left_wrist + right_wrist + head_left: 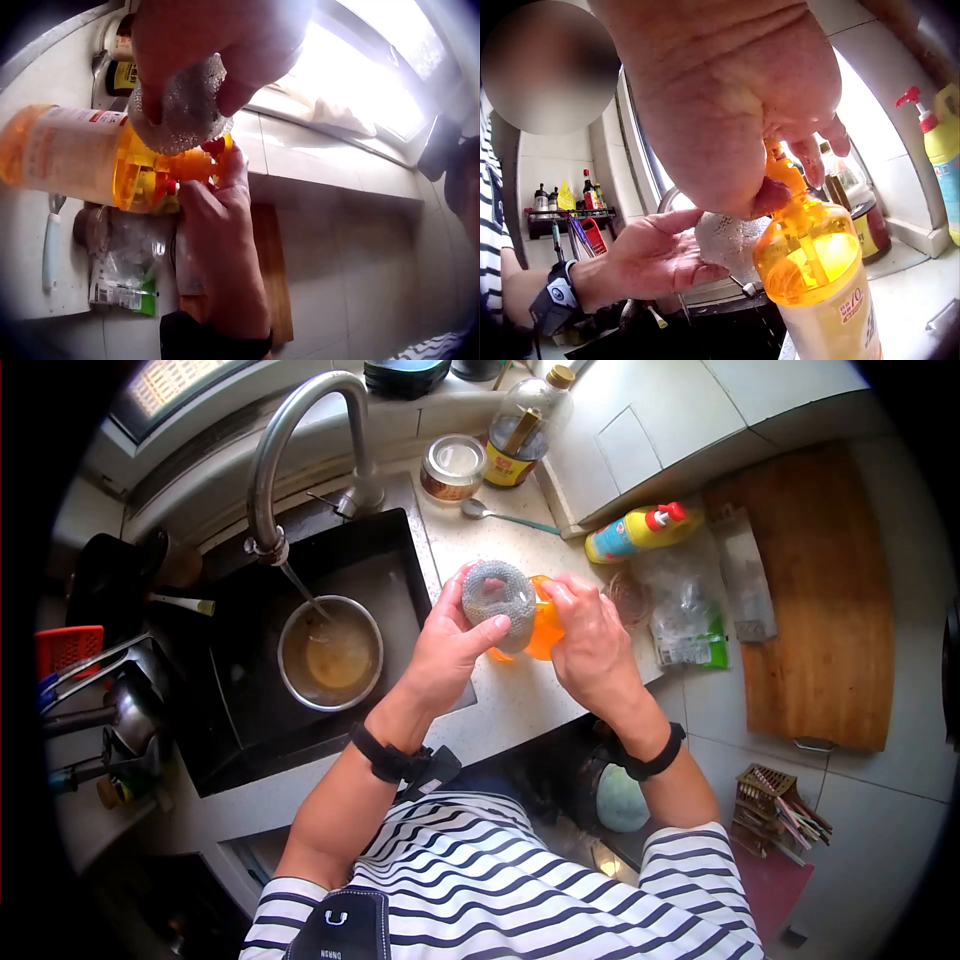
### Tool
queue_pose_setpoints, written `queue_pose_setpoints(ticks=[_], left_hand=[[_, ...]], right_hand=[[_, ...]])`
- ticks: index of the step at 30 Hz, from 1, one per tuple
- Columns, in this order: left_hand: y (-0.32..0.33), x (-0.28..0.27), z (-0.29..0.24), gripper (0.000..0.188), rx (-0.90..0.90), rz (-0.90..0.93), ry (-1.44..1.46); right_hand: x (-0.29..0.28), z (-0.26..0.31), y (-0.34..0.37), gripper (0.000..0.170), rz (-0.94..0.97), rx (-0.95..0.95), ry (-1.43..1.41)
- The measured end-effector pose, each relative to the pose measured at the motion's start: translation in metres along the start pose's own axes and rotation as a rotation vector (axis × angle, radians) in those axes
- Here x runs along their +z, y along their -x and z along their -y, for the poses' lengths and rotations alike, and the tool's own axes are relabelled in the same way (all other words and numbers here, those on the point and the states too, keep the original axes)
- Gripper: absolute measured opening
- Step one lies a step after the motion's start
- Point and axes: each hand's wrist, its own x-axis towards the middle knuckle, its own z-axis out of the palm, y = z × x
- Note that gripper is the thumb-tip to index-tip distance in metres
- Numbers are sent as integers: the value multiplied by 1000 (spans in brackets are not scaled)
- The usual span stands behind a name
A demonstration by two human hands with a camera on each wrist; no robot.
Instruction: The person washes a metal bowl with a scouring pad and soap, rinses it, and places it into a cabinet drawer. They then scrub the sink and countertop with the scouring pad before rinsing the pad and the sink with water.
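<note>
1. Gripping grey mesh scrubber (515,608) with left hand (447,635), between curled fingers and thumb.
2. Grasping pump top (784,174) of orange bottle (545,632) with right hand (598,638), in a bent-fingered hold.
3. Holding scrubber above bench (495,705), just beside bottle.
4. Running water from tap (265,480) into round bowl (283,672) inside black sink (232,660).

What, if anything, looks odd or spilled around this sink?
No spill shows. The faucet seems to be running into the metal bowl of murky liquid. Odd because neither hand attends it: the left hand holds a mesh scrubber, the right hand the orange pump bottle.
</note>
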Motion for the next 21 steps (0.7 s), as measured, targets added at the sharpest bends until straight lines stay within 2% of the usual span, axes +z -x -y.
queue_pose_setpoints(ticks=[5, 12, 15, 21], left_hand=[[7, -6, -3, 62, -52, -11, 80], [8, -7, 5, 58, -29, -40, 66], [9, -1, 5, 60, -20, -55, 112], [17, -4, -4, 58, -61, -1, 150]], right_hand=[[-18, 6, -3, 60, 2, 12, 3], [-3, 7, -3, 51, -63, 16, 78], [5, 6, 0, 49, -16, 38, 101], [3, -2, 4, 54, -29, -3, 47]])
